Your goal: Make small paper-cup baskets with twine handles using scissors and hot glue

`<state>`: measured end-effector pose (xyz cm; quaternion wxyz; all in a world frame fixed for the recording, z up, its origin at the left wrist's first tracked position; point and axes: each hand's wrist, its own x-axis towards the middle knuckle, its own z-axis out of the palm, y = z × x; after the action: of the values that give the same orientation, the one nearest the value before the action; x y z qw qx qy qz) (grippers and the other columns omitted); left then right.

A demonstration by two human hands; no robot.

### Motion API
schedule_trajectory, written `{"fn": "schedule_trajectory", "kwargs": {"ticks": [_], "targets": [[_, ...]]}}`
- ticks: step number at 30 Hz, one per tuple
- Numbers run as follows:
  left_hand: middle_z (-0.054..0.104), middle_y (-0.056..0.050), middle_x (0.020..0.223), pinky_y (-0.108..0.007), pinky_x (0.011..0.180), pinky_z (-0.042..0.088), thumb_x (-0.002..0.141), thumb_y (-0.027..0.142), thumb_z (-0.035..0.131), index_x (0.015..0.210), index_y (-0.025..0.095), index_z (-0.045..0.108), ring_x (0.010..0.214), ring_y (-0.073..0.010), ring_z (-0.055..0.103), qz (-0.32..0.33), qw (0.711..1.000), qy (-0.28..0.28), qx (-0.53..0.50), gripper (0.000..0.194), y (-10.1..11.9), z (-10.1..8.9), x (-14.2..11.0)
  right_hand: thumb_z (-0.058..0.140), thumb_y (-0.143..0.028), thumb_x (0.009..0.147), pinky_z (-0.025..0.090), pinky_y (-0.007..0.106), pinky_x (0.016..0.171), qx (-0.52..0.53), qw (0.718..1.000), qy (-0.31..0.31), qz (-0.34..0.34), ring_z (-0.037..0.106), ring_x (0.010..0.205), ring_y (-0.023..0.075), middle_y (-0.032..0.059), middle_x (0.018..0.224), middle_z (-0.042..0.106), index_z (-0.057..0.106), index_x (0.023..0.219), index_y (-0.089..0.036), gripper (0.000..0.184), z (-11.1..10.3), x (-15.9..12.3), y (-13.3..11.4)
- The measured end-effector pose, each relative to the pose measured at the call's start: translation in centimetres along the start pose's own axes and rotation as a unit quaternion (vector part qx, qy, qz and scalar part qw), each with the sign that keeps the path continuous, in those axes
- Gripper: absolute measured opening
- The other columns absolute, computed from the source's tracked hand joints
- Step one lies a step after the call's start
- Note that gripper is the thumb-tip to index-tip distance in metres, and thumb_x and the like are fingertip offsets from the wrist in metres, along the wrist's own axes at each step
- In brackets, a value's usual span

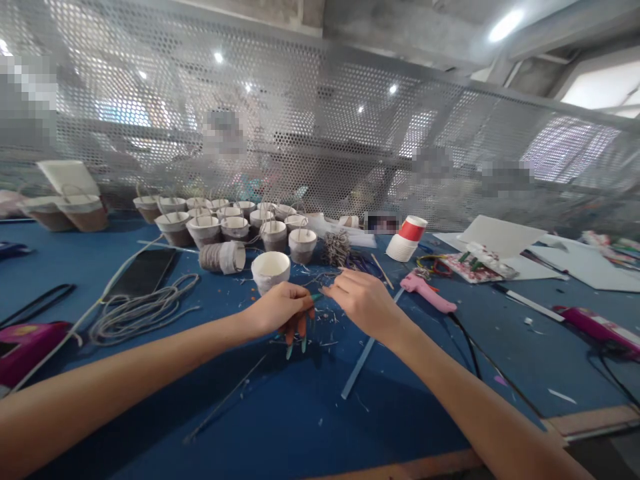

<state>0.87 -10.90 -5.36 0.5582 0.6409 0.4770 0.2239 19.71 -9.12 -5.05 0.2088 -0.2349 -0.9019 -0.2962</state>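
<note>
Bringing the two hands close suits fine work. The left hand (287, 303) has its upper fingers curled together and its lower ones hanging down over the counter (280, 433); the right hand (365, 300) faces it, thumb and fingers drawn narrow, with only a small gap between the two sets of tips. Whether either hand pinches something thin, I cannot tell.

The nearest cup (271, 267) stands upright just beyond the left hand, which hides part of its base; other cups (273, 237) are grouped behind it. A tangle of twine (336, 248) lies beyond the right hand.

To do this well, I would use light fingertip pressure, rest the wrists for steadiness, and leave the left knuckles room so the cup is not nudged. Scraps (327, 317) beneath the tips could muddle the view, so a quick sweep would help. The right forearm should stay clear of the gun (429, 293) and the strip (367, 353), which slants across the counter beneath it.
</note>
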Motion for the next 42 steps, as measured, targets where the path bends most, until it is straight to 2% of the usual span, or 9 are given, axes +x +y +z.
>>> {"fn": "schedule_trajectory", "kwargs": {"ticks": [9,16,20,23,25,28,34,38,42], "targets": [[0.060,-0.001,0.046,-0.018,0.033,0.027,0.083,0.025,0.045,0.066,0.012,0.059,0.031,-0.0081,0.050,-0.007,0.999,0.009,-0.050,0.026,0.1,0.1,-0.2,0.048,-0.008,0.084,0.045,0.030,0.086,-0.024,0.996,0.088,0.003,0.047,0.063,0.0132,0.0014,0.058,0.051,0.057,0.059,-0.015,0.027,-0.8,0.3,-0.2],[0.054,-0.001,0.042,-0.020,0.036,0.030,0.082,0.029,0.047,0.070,0.012,0.066,0.031,-0.0069,0.042,-0.031,0.994,0.020,-0.101,0.029,0.2,0.1,-0.2,0.049,-0.013,0.086,0.047,0.030,0.085,-0.042,0.990,0.133,-0.001,0.048,0.062,0.0125,0.0004,0.056,0.050,0.059,0.062,-0.015,0.026,-1.1,0.3,-0.3],[0.047,0.002,0.040,-0.019,0.036,0.027,0.082,0.029,0.047,0.066,0.012,0.067,0.032,-0.0053,0.037,-0.013,0.996,0.047,-0.075,0.031,0.2,0.0,-0.4,0.049,-0.011,0.086,0.049,0.029,0.075,-0.039,0.993,0.112,-0.006,0.050,0.067,0.0140,0.0027,0.062,0.056,0.061,0.067,-0.014,0.023,-1.2,0.3,-0.2],[0.043,0.004,0.040,-0.019,0.037,0.027,0.081,0.027,0.048,0.066,0.012,0.068,0.034,-0.0051,0.035,0.026,0.996,0.082,-0.019,0.029,0.1,-0.4,-0.3,0.046,-0.009,0.086,0.047,0.027,0.065,-0.017,0.998,0.056,0.006,0.052,0.075,0.0159,0.0072,0.077,0.061,0.063,0.078,-0.011,0.019,-1.2,0.3,0.0],[0.046,0.003,0.041,-0.020,0.038,0.029,0.079,0.027,0.049,0.067,0.011,0.068,0.035,-0.0057,0.037,0.039,0.994,0.098,0.017,0.028,0.1,-0.7,-0.2,0.043,-0.008,0.088,0.046,0.027,0.065,0.000,1.000,0.017,0.005,0.052,0.079,0.0161,0.0085,0.083,0.062,0.064,0.085,-0.011,0.022,-1.1,0.2,0.2],[0.052,0.001,0.044,-0.020,0.039,0.032,0.078,0.029,0.050,0.066,0.011,0.067,0.034,-0.0068,0.042,0.038,0.993,0.097,0.048,0.028,0.1,-0.9,-0.2,0.040,-0.008,0.089,0.045,0.026,0.063,0.015,1.000,-0.016,0.001,0.052,0.078,0.0159,0.0083,0.078,0.062,0.065,0.084,-0.012,0.025,-0.9,0.1,0.2],[0.058,0.000,0.046,-0.019,0.034,0.028,0.079,0.029,0.048,0.070,0.012,0.065,0.031,-0.0084,0.049,-0.003,0.999,0.033,0.036,0.026,0.5,-0.5,-0.3,0.041,-0.010,0.089,0.046,0.028,0.066,0.012,1.000,0.006,0.006,0.053,0.069,0.0159,0.0060,0.065,0.058,0.065,0.074,-0.012,0.028,-0.8,0.0,-0.1],[0.059,0.000,0.047,-0.018,0.033,0.027,0.080,0.033,0.048,0.071,0.013,0.066,0.031,-0.0079,0.049,-0.003,1.000,0.026,0.013,0.028,0.7,-0.3,-0.6,0.043,-0.010,0.088,0.046,0.030,0.079,-0.011,0.999,0.016,0.029,0.051,0.064,0.0137,0.0044,0.061,0.053,0.060,0.064,-0.012,0.030,-0.8,0.0,-0.3],[0.061,-0.001,0.049,-0.018,0.033,0.027,0.080,0.035,0.050,0.076,0.012,0.068,0.030,-0.0070,0.048,-0.007,1.000,0.025,-0.002,0.030,0.7,-0.4,-0.8,0.043,-0.010,0.088,0.046,0.029,0.080,-0.012,0.999,0.034,0.031,0.049,0.062,0.0129,0.0034,0.059,0.050,0.058,0.061,-0.013,0.031,-1.0,0.0,-0.4]]}}
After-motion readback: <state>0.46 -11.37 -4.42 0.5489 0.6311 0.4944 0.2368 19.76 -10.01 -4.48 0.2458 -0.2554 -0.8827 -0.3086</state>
